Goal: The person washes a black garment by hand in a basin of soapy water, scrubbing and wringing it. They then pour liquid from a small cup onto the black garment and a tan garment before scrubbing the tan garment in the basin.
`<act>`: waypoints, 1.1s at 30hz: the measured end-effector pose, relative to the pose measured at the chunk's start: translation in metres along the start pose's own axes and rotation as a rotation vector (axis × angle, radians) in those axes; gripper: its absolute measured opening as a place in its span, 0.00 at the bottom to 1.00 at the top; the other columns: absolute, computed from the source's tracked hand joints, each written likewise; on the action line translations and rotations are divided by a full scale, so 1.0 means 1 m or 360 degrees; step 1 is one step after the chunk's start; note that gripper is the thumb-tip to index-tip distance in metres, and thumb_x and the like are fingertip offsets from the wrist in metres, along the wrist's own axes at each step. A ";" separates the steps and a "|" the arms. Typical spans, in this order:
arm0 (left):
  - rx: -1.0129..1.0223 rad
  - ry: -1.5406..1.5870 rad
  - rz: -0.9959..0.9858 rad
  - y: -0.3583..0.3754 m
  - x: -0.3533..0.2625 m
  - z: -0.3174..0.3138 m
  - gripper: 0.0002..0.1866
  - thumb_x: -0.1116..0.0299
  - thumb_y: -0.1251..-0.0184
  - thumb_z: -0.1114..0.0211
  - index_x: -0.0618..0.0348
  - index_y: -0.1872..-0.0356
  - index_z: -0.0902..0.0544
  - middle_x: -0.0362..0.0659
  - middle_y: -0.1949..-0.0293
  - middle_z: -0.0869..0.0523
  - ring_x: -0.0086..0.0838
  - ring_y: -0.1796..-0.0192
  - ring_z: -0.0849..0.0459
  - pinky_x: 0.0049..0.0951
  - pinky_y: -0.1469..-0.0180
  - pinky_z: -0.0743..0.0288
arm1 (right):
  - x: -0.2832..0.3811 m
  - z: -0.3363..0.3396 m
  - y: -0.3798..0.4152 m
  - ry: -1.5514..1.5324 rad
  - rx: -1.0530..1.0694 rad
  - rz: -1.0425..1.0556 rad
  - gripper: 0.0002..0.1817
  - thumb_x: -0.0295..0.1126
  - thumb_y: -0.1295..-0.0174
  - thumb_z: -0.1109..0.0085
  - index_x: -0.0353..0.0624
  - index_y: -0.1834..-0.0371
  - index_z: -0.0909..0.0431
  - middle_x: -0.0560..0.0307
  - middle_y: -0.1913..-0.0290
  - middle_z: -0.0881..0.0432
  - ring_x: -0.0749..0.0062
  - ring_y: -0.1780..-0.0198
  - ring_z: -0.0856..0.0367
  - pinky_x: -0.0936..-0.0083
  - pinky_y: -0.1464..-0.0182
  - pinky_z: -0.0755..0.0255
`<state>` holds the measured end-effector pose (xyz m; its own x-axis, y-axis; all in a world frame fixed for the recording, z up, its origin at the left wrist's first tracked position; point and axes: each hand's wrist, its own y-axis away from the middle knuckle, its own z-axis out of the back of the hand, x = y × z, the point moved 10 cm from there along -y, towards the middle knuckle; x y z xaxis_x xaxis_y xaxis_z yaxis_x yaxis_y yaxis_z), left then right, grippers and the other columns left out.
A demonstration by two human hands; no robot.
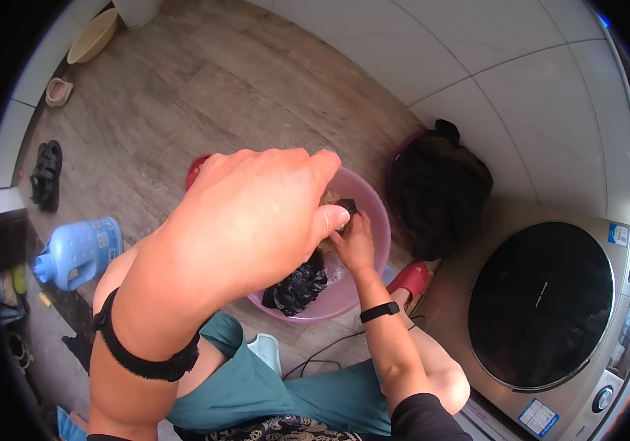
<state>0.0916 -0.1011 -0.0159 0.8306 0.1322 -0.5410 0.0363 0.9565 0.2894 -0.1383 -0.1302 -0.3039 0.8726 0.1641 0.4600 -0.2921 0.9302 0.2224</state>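
A pink basin [381, 228] stands on the floor between my feet. Wet black clothing [296, 288] lies in its near part, with suds and water beside it. My left hand [256, 198] is raised large over the basin, its fingers curled down and its thumb bent inward; whatever they hold is hidden behind the hand. Inside the basin, my right hand [357, 244] has its fingers closed around a bunched dark cloth [346, 206]. Tan cloth [330, 197] shows next to it, partly covered by my left hand.
A heap of black clothes [440, 187] sits against the wall, near a washing machine [543, 305]. To the left are a blue detergent bottle [80, 252] and black sandals [47, 176]. A beige basin [93, 37] leans at the far left. A cable [319, 360] runs across the floor.
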 end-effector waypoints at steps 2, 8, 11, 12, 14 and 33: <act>0.0003 -0.0017 -0.0014 0.000 -0.001 -0.001 0.21 0.59 0.35 0.33 0.59 0.46 0.21 0.49 0.56 0.13 0.50 0.53 0.16 0.47 0.54 0.23 | 0.012 -0.033 -0.002 0.0102 0.0103 0.0087 0.42 0.40 0.49 0.24 0.43 0.30 0.35 0.39 0.25 0.38 0.41 0.28 0.36 0.55 0.32 0.33; 0.0036 0.0059 -0.0011 0.002 -0.001 -0.003 0.21 0.59 0.36 0.32 0.59 0.46 0.21 0.49 0.58 0.14 0.49 0.55 0.16 0.45 0.55 0.23 | 0.005 -0.115 -0.004 -0.0070 0.0391 -0.0034 0.54 0.46 0.51 0.23 0.53 0.21 0.47 0.44 0.19 0.57 0.38 0.25 0.42 0.43 0.35 0.30; 0.0045 0.0061 -0.0016 0.001 -0.002 -0.004 0.21 0.60 0.35 0.33 0.58 0.44 0.22 0.49 0.59 0.14 0.49 0.55 0.16 0.45 0.56 0.23 | 0.017 -0.111 -0.010 0.0482 0.0646 -0.0035 0.54 0.51 0.48 0.26 0.54 0.20 0.49 0.42 0.19 0.57 0.39 0.27 0.37 0.47 0.35 0.28; 0.0027 0.0056 -0.0015 0.001 -0.001 -0.004 0.21 0.60 0.34 0.33 0.58 0.44 0.22 0.49 0.59 0.14 0.49 0.55 0.16 0.45 0.56 0.24 | 0.011 -0.112 -0.016 0.0388 0.0643 -0.0070 0.54 0.52 0.47 0.27 0.53 0.20 0.49 0.41 0.19 0.57 0.39 0.29 0.34 0.49 0.36 0.27; -0.0053 0.0030 -0.0072 0.001 -0.001 -0.002 0.21 0.60 0.33 0.34 0.58 0.43 0.22 0.49 0.58 0.14 0.49 0.56 0.16 0.46 0.56 0.24 | 0.005 -0.112 -0.025 0.0205 0.0648 -0.0139 0.54 0.54 0.46 0.29 0.51 0.20 0.50 0.39 0.19 0.56 0.40 0.32 0.28 0.54 0.36 0.26; 0.0059 0.0250 -0.0348 0.010 -0.038 -0.028 0.19 0.60 0.29 0.38 0.57 0.42 0.25 0.52 0.49 0.16 0.52 0.47 0.17 0.51 0.48 0.24 | 0.057 0.129 0.071 -0.1741 0.0809 -0.0702 0.27 0.40 0.26 0.45 0.38 0.29 0.35 0.54 0.38 0.21 0.68 0.40 0.20 0.68 0.37 0.25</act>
<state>0.0451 -0.0897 -0.0145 0.7046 -0.0352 -0.7088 0.2283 0.9569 0.1794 -0.1602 -0.0978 -0.1510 0.2301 -0.7030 0.6729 -0.3888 0.5675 0.7258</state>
